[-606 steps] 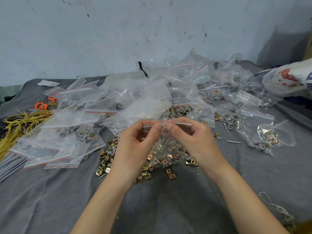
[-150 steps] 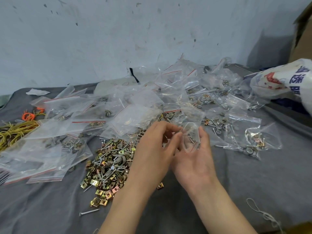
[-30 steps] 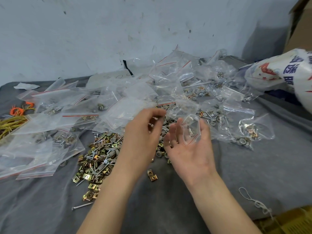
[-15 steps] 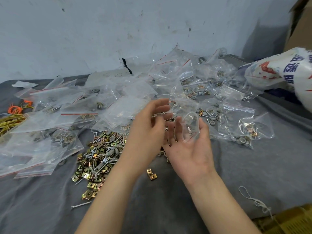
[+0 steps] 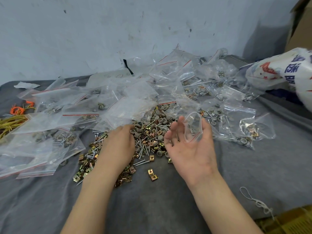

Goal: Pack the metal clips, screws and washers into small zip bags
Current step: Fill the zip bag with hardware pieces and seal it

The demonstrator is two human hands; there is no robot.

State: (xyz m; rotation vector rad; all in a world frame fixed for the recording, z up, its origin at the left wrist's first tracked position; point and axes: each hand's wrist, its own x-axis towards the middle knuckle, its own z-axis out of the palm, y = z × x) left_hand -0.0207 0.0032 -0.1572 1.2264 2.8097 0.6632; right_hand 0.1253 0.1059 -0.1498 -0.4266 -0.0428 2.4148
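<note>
1. While the right hand (image 5: 190, 149) lies palm up with a bag (image 5: 193, 130) stood on it, thumb curled against one side and the mouth gaping upward, the left hand (image 5: 118, 146) is down on the heap (image 5: 148, 137) of clips, screws and washers just beside it
2. Left fingers bend into the washers at the heap's far side; whether they have pinched anything I cannot tell, since the back of the hand hides most of the tips
3. Step in hand, by my reading: gathering parts for this bag. Whether it holds any yet is hard to tell through the clear film. Filled bags (image 5: 244, 125) lie to the right
4. Next move likely calls for a small pinch of parts, lifted and dropped through the mouth, which the right hand must hold wide
5. Room: the path from heap to bag is short, with nothing standing between, and bare cloth (image 5: 152, 208) lies nearer the person. Loose bags (image 5: 128, 105) overhang the heap's far edge and could snag; a sack (image 5: 278, 71) crowds the far right
</note>
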